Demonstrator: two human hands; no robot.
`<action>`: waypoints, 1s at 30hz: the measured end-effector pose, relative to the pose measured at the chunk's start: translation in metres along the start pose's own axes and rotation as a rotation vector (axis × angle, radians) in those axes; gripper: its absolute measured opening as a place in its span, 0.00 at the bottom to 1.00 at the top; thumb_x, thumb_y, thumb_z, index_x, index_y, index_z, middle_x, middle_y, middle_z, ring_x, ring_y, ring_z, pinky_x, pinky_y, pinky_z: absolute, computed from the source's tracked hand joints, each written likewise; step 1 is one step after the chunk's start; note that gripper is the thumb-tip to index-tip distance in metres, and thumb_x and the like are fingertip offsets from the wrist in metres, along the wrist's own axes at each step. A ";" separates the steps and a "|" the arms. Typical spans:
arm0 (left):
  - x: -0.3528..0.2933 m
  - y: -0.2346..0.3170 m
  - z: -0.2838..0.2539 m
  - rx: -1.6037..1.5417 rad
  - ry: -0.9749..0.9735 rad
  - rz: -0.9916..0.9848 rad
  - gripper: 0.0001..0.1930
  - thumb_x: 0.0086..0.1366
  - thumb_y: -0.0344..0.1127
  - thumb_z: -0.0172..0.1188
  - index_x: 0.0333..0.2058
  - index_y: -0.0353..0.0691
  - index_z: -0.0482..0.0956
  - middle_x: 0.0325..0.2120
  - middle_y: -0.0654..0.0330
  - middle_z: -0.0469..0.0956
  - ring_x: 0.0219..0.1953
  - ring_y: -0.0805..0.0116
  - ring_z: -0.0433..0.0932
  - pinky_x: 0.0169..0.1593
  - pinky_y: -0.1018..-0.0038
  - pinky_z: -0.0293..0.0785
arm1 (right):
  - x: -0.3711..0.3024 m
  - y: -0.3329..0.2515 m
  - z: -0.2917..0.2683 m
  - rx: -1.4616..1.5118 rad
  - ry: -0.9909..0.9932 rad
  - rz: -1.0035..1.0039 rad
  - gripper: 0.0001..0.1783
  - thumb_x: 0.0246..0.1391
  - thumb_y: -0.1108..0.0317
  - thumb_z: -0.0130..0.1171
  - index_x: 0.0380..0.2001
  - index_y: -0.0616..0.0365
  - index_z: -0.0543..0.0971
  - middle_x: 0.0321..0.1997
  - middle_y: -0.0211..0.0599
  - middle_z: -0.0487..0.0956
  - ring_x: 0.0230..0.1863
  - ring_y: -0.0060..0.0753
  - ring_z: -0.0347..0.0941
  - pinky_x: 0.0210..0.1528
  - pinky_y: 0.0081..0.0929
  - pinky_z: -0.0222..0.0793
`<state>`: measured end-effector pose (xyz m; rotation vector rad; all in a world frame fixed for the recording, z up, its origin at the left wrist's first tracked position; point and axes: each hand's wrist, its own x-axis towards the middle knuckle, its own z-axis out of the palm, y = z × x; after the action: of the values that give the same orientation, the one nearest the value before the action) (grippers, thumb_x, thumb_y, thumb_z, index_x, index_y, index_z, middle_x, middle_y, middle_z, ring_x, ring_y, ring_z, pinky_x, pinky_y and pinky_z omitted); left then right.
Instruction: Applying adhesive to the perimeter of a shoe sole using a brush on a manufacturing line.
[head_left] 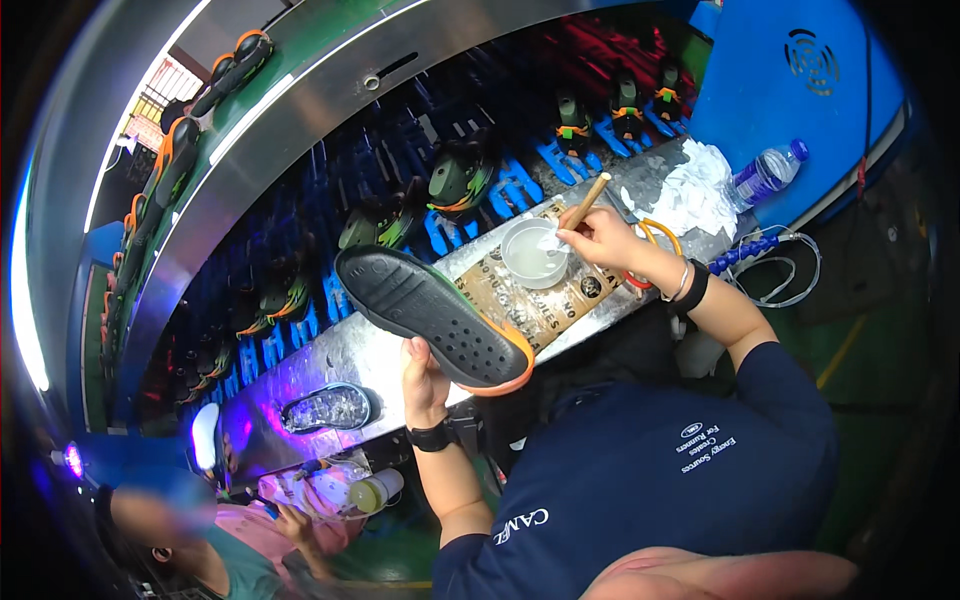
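Note:
My left hand (424, 382) is closed around the edge of a black shoe sole (432, 312) with an orange rim. The sole is tilted, its hollow, hole-dotted side showing. In my right hand (604, 240) is a brush (590, 198), pinched by its wooden handle. Its lower end is over the right side of a white bowl (506, 258) holding a cloudy pale liquid; the bristles are hard to make out. Under the bowl, printed brown packing tape or paper (570, 308) covers part of the metal bench (272, 372).
Shoe uppers (460, 182) on blue holders (515, 188) line the rack beyond the bench. Crumpled white tissue (693, 192) and a plastic bottle (768, 176) are at right, near a blue coiled hose (742, 254). Another sole (328, 409) lies left, near a co-worker's hand (293, 526).

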<state>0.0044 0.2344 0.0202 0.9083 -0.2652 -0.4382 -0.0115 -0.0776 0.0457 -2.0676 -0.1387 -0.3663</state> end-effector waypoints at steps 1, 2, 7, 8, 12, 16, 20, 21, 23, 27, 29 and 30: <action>0.004 0.004 0.006 -0.001 0.001 0.001 0.27 0.57 0.47 0.50 0.50 0.36 0.58 0.48 0.56 0.65 0.48 0.64 0.65 0.52 0.67 0.60 | -0.001 -0.002 0.000 0.018 0.019 0.001 0.09 0.44 0.68 0.55 0.24 0.64 0.73 0.17 0.36 0.71 0.19 0.21 0.66 0.22 0.19 0.61; 0.006 0.009 0.013 0.064 0.009 0.063 0.28 0.56 0.47 0.52 0.50 0.35 0.58 0.47 0.56 0.65 0.48 0.64 0.66 0.51 0.68 0.60 | -0.002 -0.005 -0.001 0.018 0.015 0.003 0.09 0.44 0.68 0.55 0.24 0.64 0.73 0.17 0.36 0.71 0.19 0.21 0.66 0.22 0.19 0.61; 0.021 0.027 0.028 0.334 -0.011 0.208 0.30 0.49 0.40 0.62 0.47 0.32 0.60 0.42 0.58 0.68 0.45 0.69 0.66 0.50 0.73 0.60 | -0.008 -0.030 -0.008 0.193 -0.013 0.039 0.06 0.44 0.70 0.55 0.25 0.63 0.73 0.19 0.29 0.70 0.21 0.15 0.65 0.23 0.15 0.60; 0.026 0.031 0.035 0.357 -0.039 0.247 0.27 0.48 0.35 0.63 0.45 0.33 0.62 0.40 0.59 0.69 0.44 0.70 0.67 0.49 0.74 0.61 | -0.011 -0.034 -0.008 0.300 -0.017 0.070 0.04 0.45 0.72 0.54 0.25 0.62 0.73 0.21 0.27 0.70 0.23 0.14 0.64 0.25 0.14 0.60; 0.034 0.046 0.063 0.414 -0.163 0.243 0.24 0.46 0.24 0.62 0.43 0.33 0.64 0.38 0.58 0.71 0.40 0.70 0.70 0.45 0.74 0.65 | -0.020 -0.067 -0.014 0.460 -0.110 0.003 0.04 0.45 0.73 0.54 0.27 0.62 0.72 0.24 0.28 0.70 0.25 0.13 0.64 0.26 0.12 0.60; 0.040 0.050 0.075 0.388 -0.222 0.213 0.24 0.46 0.25 0.62 0.43 0.33 0.63 0.37 0.57 0.71 0.40 0.69 0.70 0.45 0.73 0.66 | -0.022 -0.078 -0.014 0.404 -0.271 0.036 0.04 0.45 0.74 0.54 0.26 0.62 0.72 0.22 0.28 0.70 0.23 0.14 0.64 0.25 0.13 0.59; 0.038 0.056 0.083 0.400 -0.267 0.167 0.24 0.46 0.25 0.62 0.43 0.33 0.63 0.37 0.56 0.71 0.40 0.68 0.71 0.44 0.73 0.67 | -0.016 -0.080 -0.010 0.327 -0.223 -0.128 0.04 0.44 0.74 0.54 0.26 0.63 0.72 0.21 0.29 0.70 0.22 0.13 0.63 0.23 0.13 0.57; 0.038 0.056 0.083 0.390 -0.273 0.153 0.24 0.46 0.25 0.62 0.43 0.33 0.63 0.37 0.56 0.71 0.40 0.68 0.71 0.44 0.73 0.67 | -0.014 -0.081 -0.008 0.302 -0.211 -0.179 0.04 0.43 0.75 0.54 0.26 0.63 0.72 0.20 0.30 0.71 0.21 0.13 0.63 0.22 0.13 0.57; 0.039 0.057 0.082 0.403 -0.280 0.141 0.24 0.46 0.25 0.62 0.43 0.32 0.63 0.37 0.56 0.71 0.40 0.68 0.71 0.44 0.73 0.67 | -0.012 -0.080 -0.007 0.276 -0.198 -0.229 0.04 0.43 0.75 0.54 0.25 0.63 0.72 0.20 0.30 0.71 0.20 0.13 0.62 0.21 0.13 0.56; 0.037 0.062 0.082 0.447 -0.263 0.186 0.25 0.45 0.25 0.63 0.42 0.32 0.63 0.36 0.55 0.72 0.38 0.67 0.72 0.43 0.73 0.68 | -0.014 -0.080 -0.009 0.271 -0.247 -0.176 0.04 0.44 0.76 0.53 0.28 0.62 0.72 0.26 0.31 0.71 0.26 0.17 0.65 0.27 0.15 0.59; 0.033 0.066 0.086 0.509 -0.234 0.221 0.23 0.44 0.25 0.63 0.41 0.32 0.65 0.34 0.55 0.73 0.36 0.68 0.73 0.42 0.74 0.68 | -0.016 -0.079 -0.010 0.257 -0.245 -0.174 0.04 0.44 0.76 0.53 0.27 0.62 0.72 0.26 0.31 0.71 0.25 0.17 0.65 0.27 0.15 0.59; 0.032 0.068 0.087 0.569 -0.207 0.255 0.22 0.44 0.24 0.63 0.39 0.32 0.67 0.32 0.56 0.74 0.34 0.68 0.74 0.41 0.75 0.69 | -0.018 -0.077 -0.009 0.270 -0.209 -0.192 0.04 0.44 0.76 0.53 0.26 0.62 0.72 0.22 0.29 0.70 0.22 0.15 0.63 0.23 0.13 0.57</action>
<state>0.0147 0.1946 0.1275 1.3649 -0.7118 -0.2177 -0.0496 -0.0462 0.1077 -1.8244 -0.4896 -0.2319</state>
